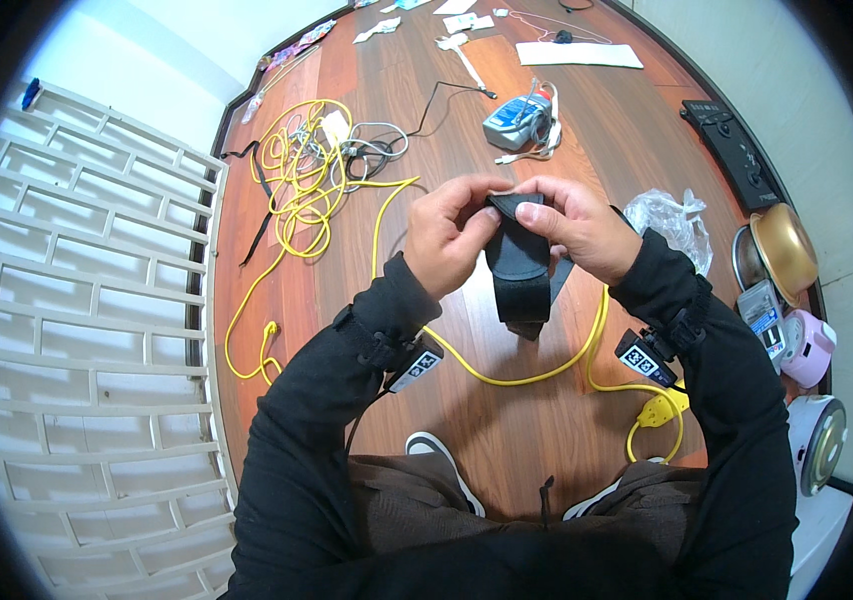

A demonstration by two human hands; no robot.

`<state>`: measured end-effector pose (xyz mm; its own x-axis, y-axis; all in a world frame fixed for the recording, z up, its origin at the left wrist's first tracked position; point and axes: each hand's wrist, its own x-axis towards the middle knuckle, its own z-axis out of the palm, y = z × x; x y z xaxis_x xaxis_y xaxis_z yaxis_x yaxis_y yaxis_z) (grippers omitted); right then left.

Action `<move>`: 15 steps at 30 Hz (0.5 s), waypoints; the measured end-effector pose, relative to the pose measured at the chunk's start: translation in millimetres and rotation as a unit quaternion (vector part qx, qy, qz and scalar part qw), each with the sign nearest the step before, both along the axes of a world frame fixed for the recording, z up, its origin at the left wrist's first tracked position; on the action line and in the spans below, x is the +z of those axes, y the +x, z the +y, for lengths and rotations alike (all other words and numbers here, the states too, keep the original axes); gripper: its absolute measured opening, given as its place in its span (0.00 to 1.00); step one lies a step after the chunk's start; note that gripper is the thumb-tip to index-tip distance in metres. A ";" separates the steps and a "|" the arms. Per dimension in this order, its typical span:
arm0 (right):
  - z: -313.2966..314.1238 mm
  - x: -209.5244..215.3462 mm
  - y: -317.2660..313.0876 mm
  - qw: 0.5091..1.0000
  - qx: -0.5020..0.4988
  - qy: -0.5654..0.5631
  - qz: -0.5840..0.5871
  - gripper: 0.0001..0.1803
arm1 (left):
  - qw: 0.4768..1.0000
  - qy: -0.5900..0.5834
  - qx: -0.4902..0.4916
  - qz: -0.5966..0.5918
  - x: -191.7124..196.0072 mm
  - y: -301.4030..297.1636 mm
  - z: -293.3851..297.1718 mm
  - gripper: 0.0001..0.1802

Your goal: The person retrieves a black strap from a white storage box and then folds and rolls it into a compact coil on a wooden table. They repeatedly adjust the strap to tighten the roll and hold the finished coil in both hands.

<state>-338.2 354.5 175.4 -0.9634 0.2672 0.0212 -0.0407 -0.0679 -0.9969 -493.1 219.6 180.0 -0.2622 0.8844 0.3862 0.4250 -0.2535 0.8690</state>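
My left hand (449,238) and my right hand (575,226) both pinch the top edge of a black fabric strap (520,268), held up in front of me. The strap hangs down folded between the two hands, above the wooden floor (507,420). Black sleeves cover both forearms, and a small tag with a square pattern is strapped to each wrist. A yellow cable (537,375) runs across the floor under my hands, ending in a yellow plug block (661,409) near my right knee.
A tangle of yellow and grey cords (312,160) lies at the far left. A white lattice panel (87,330) stands along the left. A blue-grey device (517,120), a crumpled plastic bag (672,222), metal bowls (782,250) and pink-white gadgets (809,350) sit to the right.
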 end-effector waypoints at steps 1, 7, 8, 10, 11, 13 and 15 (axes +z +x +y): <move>0.3 -1.5 -0.8 1.000 -0.011 0.004 0.005 0.20 | 0.996 -0.012 -0.017 -0.086 -0.8 0.4 0.0 0.15; -2.2 -7.8 0.9 0.990 -0.073 0.109 0.052 0.16 | 0.980 -0.079 -0.074 -0.166 -1.5 6.6 1.9 0.17; -1.8 -8.4 2.1 0.984 -0.089 0.142 0.057 0.15 | 0.976 -0.105 -0.067 -0.180 -1.2 7.9 1.7 0.16; -1.3 -10.2 3.2 0.972 -0.112 0.197 0.065 0.14 | 0.979 -0.099 -0.060 -0.165 -2.0 10.9 1.1 0.16; -0.9 -11.8 3.0 0.967 -0.119 0.216 0.066 0.13 | 0.983 -0.099 -0.048 -0.145 -2.9 11.7 0.7 0.16; 0.0 -15.6 0.8 0.966 -0.124 0.214 0.081 0.13 | 0.986 -0.089 -0.043 -0.134 -6.1 12.4 1.0 0.16; -0.2 -19.3 -2.2 0.978 -0.100 0.154 0.097 0.11 | 0.989 -0.052 -0.059 -0.129 -10.0 11.4 3.7 0.15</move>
